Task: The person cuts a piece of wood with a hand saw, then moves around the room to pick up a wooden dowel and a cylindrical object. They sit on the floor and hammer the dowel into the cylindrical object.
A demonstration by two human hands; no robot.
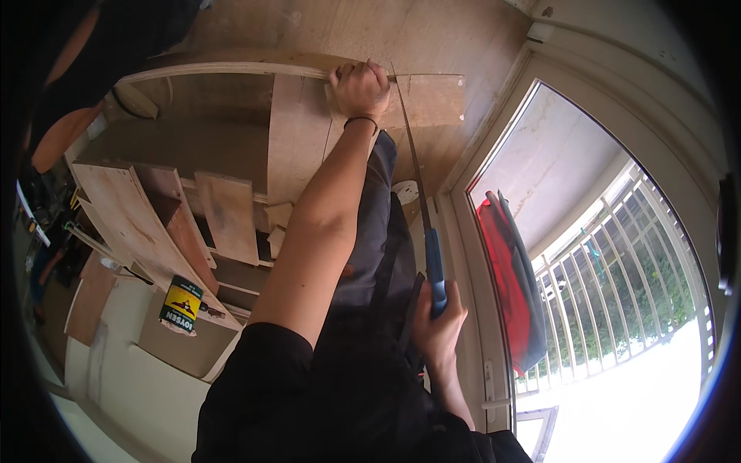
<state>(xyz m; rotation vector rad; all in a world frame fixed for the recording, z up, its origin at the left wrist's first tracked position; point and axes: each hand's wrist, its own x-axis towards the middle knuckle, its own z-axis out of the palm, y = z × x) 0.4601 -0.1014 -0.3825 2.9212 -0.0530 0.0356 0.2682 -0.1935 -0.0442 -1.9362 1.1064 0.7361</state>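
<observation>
My right hand [438, 320] is closed round the blue handle of a handsaw [434, 262], low and right of centre. Its long thin blade points away from me, and the far end meets the edge of a long wooden strip [231, 69]. Just left of the blade, my left hand [360, 89] is closed over that strip, its fingers curled at the far side. Beneath and beside the strip lies a pale flat board [432, 99], reaching out to the right of the blade. My left wrist wears a dark band.
At left, several boards [116, 208] lean together beside a green and yellow can [182, 303]. Another person's arm [65, 135] shows at the upper left. A glazed door [482, 231] stands at right, with red and grey cloth [509, 285] hanging by it and a white railing [610, 270] beyond.
</observation>
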